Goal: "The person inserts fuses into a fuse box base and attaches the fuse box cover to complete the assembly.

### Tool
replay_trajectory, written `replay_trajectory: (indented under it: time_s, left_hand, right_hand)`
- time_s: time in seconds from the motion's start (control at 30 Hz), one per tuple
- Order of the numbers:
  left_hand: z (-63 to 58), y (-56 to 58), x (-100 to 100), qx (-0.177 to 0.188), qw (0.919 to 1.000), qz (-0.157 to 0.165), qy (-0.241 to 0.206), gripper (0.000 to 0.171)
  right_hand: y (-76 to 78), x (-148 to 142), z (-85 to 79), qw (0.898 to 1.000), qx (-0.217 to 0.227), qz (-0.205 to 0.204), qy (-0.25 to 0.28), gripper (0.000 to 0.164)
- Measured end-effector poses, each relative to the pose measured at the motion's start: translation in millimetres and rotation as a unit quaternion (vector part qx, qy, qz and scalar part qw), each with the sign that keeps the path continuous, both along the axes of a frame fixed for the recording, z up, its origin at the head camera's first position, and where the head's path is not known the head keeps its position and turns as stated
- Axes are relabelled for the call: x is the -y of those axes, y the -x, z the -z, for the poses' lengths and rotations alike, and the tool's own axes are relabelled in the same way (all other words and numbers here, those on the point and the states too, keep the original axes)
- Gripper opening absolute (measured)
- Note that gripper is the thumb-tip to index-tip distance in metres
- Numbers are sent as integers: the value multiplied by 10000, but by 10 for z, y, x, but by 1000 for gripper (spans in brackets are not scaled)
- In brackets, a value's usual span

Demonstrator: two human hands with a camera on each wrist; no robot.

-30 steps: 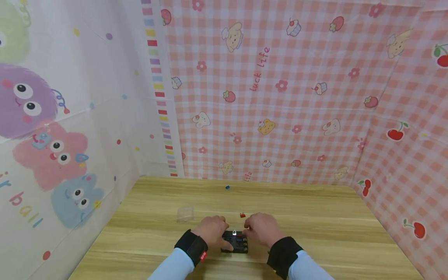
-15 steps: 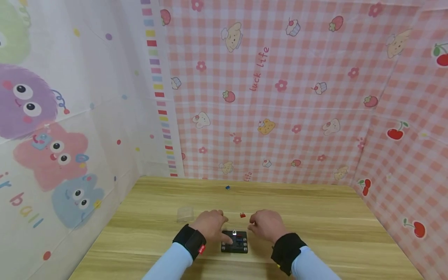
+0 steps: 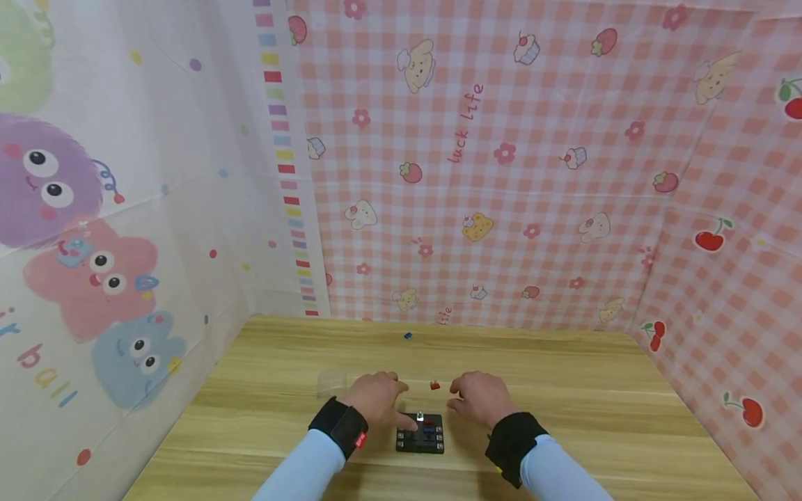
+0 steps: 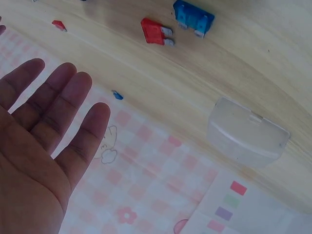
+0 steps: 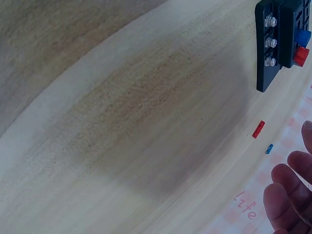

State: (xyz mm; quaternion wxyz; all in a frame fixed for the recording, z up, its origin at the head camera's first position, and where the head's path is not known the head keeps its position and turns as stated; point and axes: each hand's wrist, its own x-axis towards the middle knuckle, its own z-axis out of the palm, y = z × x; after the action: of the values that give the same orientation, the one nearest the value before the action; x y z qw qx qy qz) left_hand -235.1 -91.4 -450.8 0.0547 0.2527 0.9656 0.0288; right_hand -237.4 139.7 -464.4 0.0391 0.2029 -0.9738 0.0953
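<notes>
A black fuse block point(image 3: 420, 442) lies on the table, with a red blade fuse point(image 5: 301, 56) and a blue blade fuse point(image 5: 303, 37) seated in it. My left hand point(image 3: 374, 401) is over its left side, thumb overlapping the block and fingers extended. In the left wrist view those fingers are straight, holding nothing. My right hand point(image 3: 481, 399) hovers right of the block, fingers loosely bent, thumb and forefinger apart. Just left of it lies a loose red fuse point(image 3: 435, 385). Near the left hand are another red fuse point(image 4: 155, 32) and a blue fuse point(image 4: 194, 18), hidden in the head view.
A clear plastic cover point(image 3: 331, 383) rests left of the left hand. Farther back is a loose blue fuse point(image 3: 408, 336). The wooden table point(image 3: 564, 376) ends at a pink checked cloth point(image 3: 489, 181), with a printed white cloth point(image 3: 207, 139) at the left.
My right hand has left the block's right edge, moving right and slightly away from me. My left hand has shifted a little left and forward, its thumb higher over the block.
</notes>
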Motion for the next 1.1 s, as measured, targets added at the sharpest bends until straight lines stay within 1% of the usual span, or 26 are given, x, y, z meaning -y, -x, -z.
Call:
replay_trajectory:
  time_s: [0.27,0.53,0.73,0.83,0.97,1.1]
  left_hand:
    - [-12,102,-3,111,9998,-174,-68,78]
    - [-71,179,12,99,9994,-257,-197,76]
    - [-115,230,29,-1,9996,-209,-214,72]
    - [-123,255,39,14,9993,-244,-267,71]
    - [-121,298,51,55,9990,-302,-339,70]
    - [-131,327,51,-1,9992,-265,-305,68]
  right_hand:
    - [26,2,6,10000,19,-20,-55,25]
    - [39,7,4,10000,19,30,-67,29]
    - [43,4,-51,9999,36,3,-107,30]
    - [42,11,-78,9999,111,21,-92,31]
    - [57,18,-83,9997,196,65,-93,30]
    - [67,12,-83,9997,190,88,-122,31]
